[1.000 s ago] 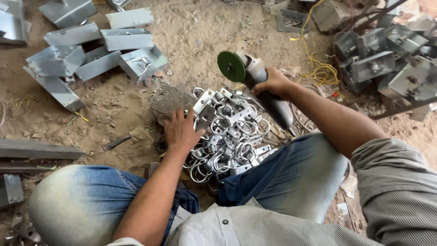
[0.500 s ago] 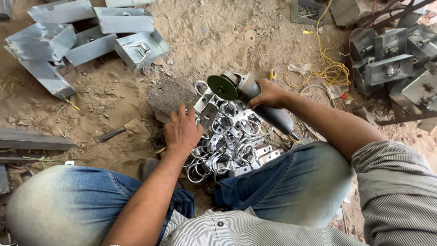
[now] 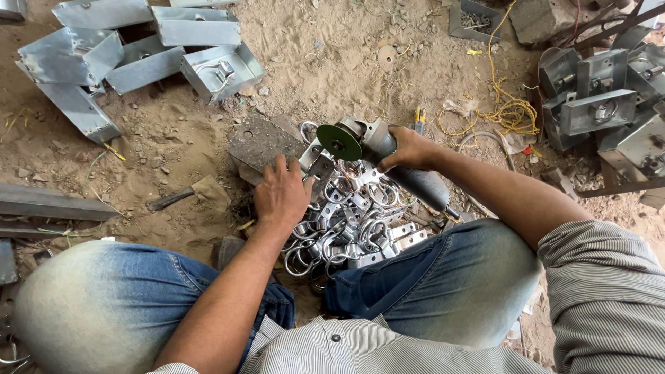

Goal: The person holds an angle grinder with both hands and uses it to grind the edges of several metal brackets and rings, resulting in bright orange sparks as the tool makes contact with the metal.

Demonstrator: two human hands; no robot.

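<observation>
- Angle grinder [image 3: 388, 156]: grey body, green disc, held above the clamp pile in the closed right hand [image 3: 409, 149].
- Metal ring clamps [image 3: 353, 221]: shiny heap on dirt floor [image 3: 346, 62], between the knees.
- Left hand [image 3: 280, 197]: fingers spread flat, pressing the heap's edge beside a flat stone slab [image 3: 260, 142].

The left hand [image 3: 280, 197] covers the clamp it presses. The angle grinder [image 3: 388, 156] body is partly hidden by the right hand [image 3: 409, 149]. Boxes are cut off at the top edge.

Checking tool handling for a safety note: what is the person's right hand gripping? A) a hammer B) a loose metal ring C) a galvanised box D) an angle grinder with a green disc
D: the right hand is wrapped around the angle grinder, whose green disc sits over the pile of metal ring clamps.
</observation>
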